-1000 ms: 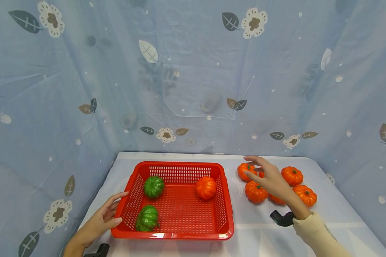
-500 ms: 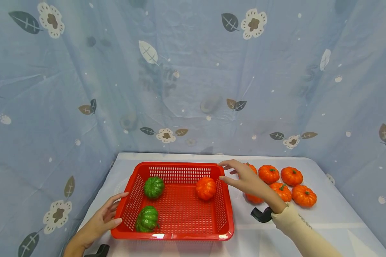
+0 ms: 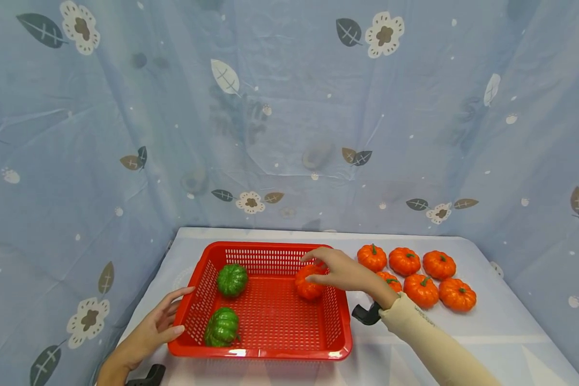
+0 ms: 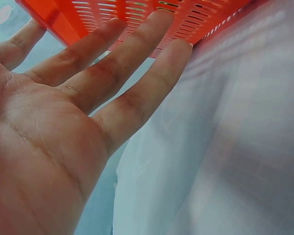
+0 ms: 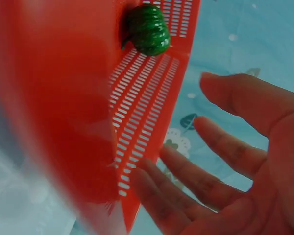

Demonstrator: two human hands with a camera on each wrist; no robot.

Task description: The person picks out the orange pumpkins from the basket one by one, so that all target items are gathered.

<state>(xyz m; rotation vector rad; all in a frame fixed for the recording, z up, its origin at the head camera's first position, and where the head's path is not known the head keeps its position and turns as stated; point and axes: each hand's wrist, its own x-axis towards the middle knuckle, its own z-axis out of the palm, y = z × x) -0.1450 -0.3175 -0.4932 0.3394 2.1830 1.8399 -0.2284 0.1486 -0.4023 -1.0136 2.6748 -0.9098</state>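
A red plastic basket (image 3: pixel 270 355) with slotted sides stands on the table. Inside it, on the left, lie two green toy pumpkins, one at the back (image 3: pixel 232 280) and one at the front (image 3: pixel 222 327). An orange toy pumpkin (image 3: pixel 306 284) sits at its right, partly covered by my right hand (image 3: pixel 344 272). That hand reaches over the basket's right rim, fingers spread, with nothing between them in the right wrist view. My left hand (image 3: pixel 149 332) is at the basket's left side, its extended fingers (image 4: pixel 137 105) at the slotted wall.
Several orange toy pumpkins (image 3: pixel 421 290) stand grouped on the white-covered table (image 3: pixel 415 348), right of the basket. Blue patterned cloth (image 3: pixel 289 134) hangs behind and beside the table. Dark wrist mounts (image 3: pixel 366 314) jut out below the hands.
My right hand has moved left, from above the orange pumpkins on the table to over the basket's right side. The left hand and the basket stay where they were.
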